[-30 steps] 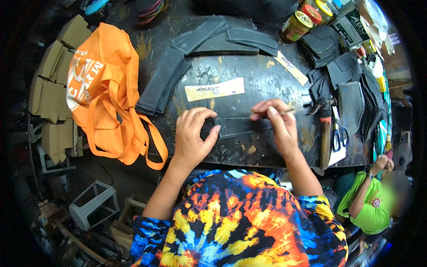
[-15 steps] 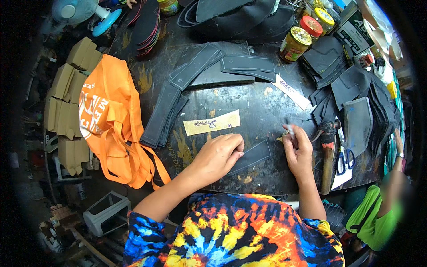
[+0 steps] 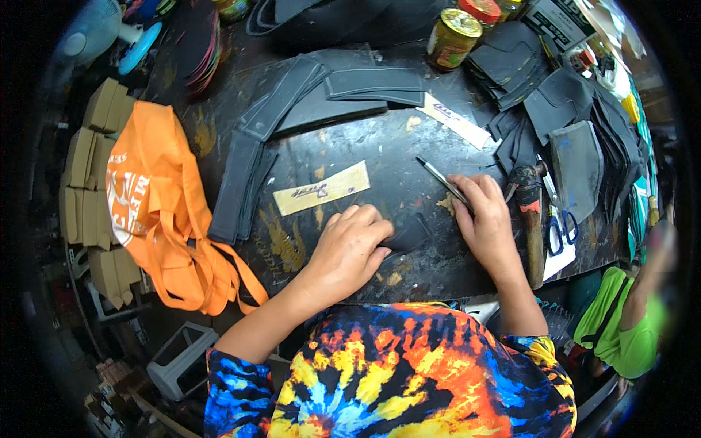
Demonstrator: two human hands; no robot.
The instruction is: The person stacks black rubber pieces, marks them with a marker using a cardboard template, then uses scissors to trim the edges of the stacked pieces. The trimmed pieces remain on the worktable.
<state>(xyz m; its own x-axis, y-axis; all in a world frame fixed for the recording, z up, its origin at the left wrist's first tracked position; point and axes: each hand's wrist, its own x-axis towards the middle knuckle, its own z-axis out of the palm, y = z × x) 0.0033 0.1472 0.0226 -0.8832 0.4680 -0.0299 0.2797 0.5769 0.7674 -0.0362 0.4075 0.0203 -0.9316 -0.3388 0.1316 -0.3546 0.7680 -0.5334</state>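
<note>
My left hand (image 3: 349, 248) is closed, fingers curled and thumb at the edge of a small flat black piece (image 3: 410, 235) that looks like leather. Part of that piece is hidden beneath the hand. In my right hand (image 3: 485, 217) a slim silver pen (image 3: 437, 176) is gripped, its dark end slanting up to the left over the table. A cream pattern strip (image 3: 323, 188) with handwriting lies just beyond my left hand. Farther off, another pale strip (image 3: 458, 123) rests at a slant. Stacks of black strips with light outlines (image 3: 376, 85) curve round the far left side.
An orange cloth bag (image 3: 157, 197) lies at the table's left edge. On the right are a hammer (image 3: 531, 226), blue-handled scissors (image 3: 562, 232) and piles of black pieces (image 3: 558, 106). Jars (image 3: 451, 42) stand at the back. Someone in a green top (image 3: 617, 325) is at the lower right.
The pen, blurred before, now points up-left from my right hand. Less of the black piece shows beside my left hand. The whole view has shifted, so the table's things sit farther left and higher.
</note>
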